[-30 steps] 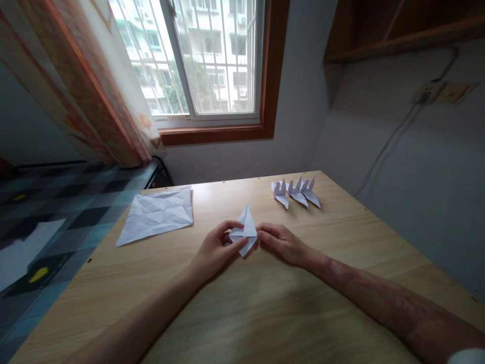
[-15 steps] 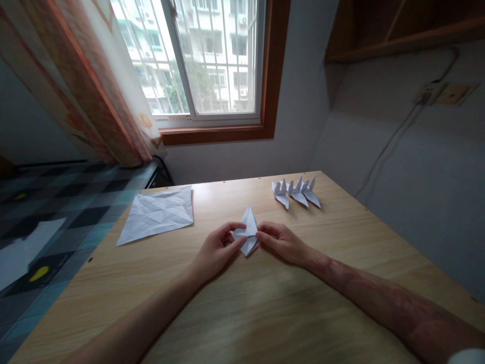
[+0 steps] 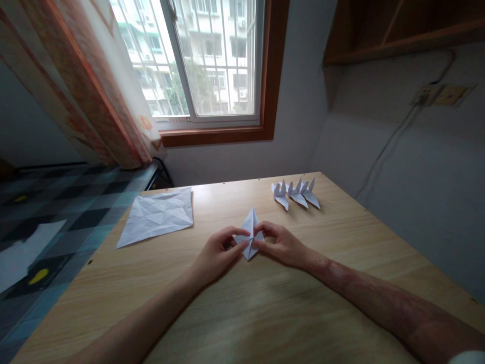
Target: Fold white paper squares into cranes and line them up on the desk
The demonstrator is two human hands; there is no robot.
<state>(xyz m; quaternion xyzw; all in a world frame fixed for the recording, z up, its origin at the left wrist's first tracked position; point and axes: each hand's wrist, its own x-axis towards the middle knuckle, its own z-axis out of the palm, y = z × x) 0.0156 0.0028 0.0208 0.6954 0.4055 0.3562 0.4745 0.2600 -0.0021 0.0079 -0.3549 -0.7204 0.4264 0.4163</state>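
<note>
A white folded paper [image 3: 251, 220], kite-shaped with a crease line down its middle, points away from me over the wooden table [image 3: 212, 303]. My left hand [image 3: 223, 247] pinches its left side between thumb and fingers. On the other side, my right hand [image 3: 278, 242] grips the paper near its centre line, thumb below and fingers above. The fingertips of both hands nearly meet at the middle and cover part of the folds. Beyond my right hand stand three white origami cranes [image 3: 297, 193] in a row, wings raised.
A creased sheet of paper [image 3: 161, 215] lies flat at the table's left. Left of the table is a checked bed cover [image 3: 76, 197] with loose white paper [image 3: 38, 247]. A window [image 3: 220, 65] and curtain [image 3: 94, 91] are ahead; a cabinet [image 3: 409, 40] hangs upper right.
The paper's front shows a central crease line now instead of a flap lying across it, and its sides look wider. My right fingers have shifted inward onto the middle.
</note>
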